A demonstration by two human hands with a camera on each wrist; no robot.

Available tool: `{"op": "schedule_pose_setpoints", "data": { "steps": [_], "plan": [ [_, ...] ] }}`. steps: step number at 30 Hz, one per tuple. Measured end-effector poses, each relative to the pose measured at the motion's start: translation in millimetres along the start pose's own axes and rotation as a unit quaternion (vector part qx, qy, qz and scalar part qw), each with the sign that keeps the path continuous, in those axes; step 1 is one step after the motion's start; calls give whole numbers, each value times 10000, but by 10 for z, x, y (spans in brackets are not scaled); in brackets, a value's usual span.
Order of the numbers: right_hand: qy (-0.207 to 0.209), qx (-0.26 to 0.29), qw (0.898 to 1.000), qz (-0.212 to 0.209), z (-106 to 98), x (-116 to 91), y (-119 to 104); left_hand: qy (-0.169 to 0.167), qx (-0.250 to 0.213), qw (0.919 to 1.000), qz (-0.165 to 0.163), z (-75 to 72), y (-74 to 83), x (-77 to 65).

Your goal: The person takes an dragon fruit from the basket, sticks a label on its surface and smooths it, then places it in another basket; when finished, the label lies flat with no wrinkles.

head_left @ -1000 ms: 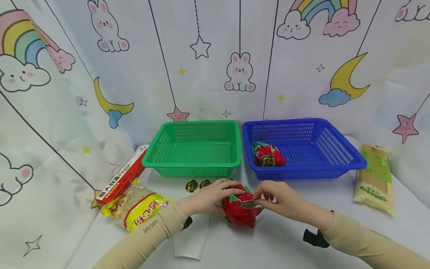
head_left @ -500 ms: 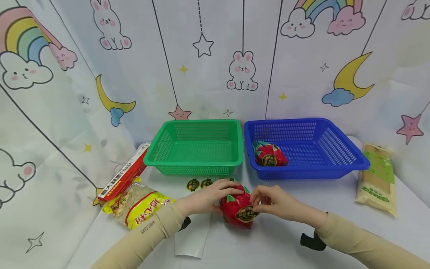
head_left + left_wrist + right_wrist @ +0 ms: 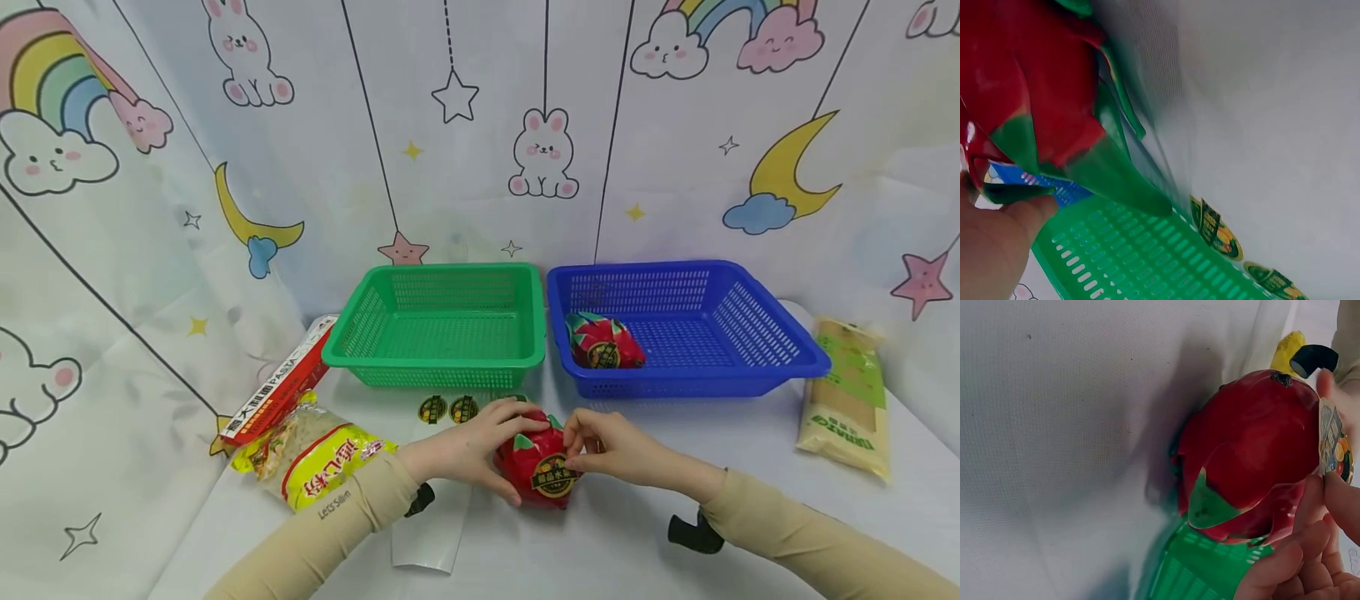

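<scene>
A red dragon fruit [image 3: 542,444] with green-tipped scales rests on the white table in front of me. My left hand [image 3: 476,446] holds it from the left, fingers over its top and thumb spread along the front. In the left wrist view, that hand [image 3: 991,244] shows beside the green scales. Between thumb and index finger my right hand [image 3: 618,446] pinches the edge of a round black-and-gold sticker [image 3: 553,476], whose printed face points outward. The right wrist view shows the sticker [image 3: 1335,440] against the side of the fruit [image 3: 1247,437].
Behind stand a green basket [image 3: 435,364] and a blue basket [image 3: 697,385]; another stickered dragon fruit [image 3: 611,342] lies in the blue one. A sticker strip [image 3: 427,533] lies under my left arm. Pasta box [image 3: 281,383] and noodle bag [image 3: 322,467] are left, a beige-green packet [image 3: 843,400] right.
The sticker has turned from nearly edge-on to facing outward, low on the fruit's front. My right hand has moved slightly left with it. My left thumb has spread out toward the front.
</scene>
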State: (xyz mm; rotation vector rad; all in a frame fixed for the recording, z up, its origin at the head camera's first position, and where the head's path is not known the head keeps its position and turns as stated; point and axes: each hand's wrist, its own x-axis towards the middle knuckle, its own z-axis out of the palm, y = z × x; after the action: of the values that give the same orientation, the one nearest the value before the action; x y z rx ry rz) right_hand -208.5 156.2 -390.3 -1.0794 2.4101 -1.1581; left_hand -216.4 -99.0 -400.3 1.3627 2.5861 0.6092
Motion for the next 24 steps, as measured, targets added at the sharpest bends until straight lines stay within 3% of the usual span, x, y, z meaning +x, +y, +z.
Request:
{"op": "schedule_pose_setpoints", "data": {
  "steps": [13, 24],
  "plan": [
    [-71, -43, 9998, 173, -9, -4, -5, 515, -126, 9961, -708, 52, 116, 32],
    [2, -149, 9997, 167, 34, -12, 33, 857, -61, 9948, -552, 105, 136, 66]
  ]
}}
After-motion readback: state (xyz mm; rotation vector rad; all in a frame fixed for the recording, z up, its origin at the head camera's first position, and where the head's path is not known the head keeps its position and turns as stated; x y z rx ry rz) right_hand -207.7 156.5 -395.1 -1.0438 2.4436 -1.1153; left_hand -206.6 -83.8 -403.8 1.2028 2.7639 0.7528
